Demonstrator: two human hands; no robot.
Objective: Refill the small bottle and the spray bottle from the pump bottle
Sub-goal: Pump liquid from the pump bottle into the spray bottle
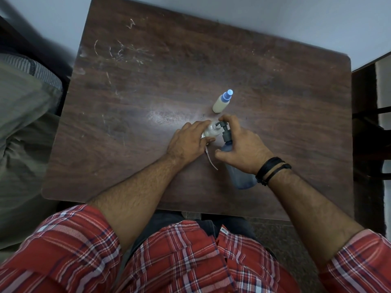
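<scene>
Dark wood-grain laminate, scratched pale at its far left, covers the worktop [148, 85], which stands against a plain pale wall. Near its middle the left hand [188, 142] grasps the small clear bottle [210, 132], while the right hand [243, 149] clasps the blue pump bottle [239, 176], its spout over the small bottle's mouth. Just beyond stands the cream spray bottle [221, 102], blue-capped, upright.

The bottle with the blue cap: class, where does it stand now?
In the head view, the bottle with the blue cap stands upright on the table, right of centre, just beyond the right hand on the pump bottle.
</scene>
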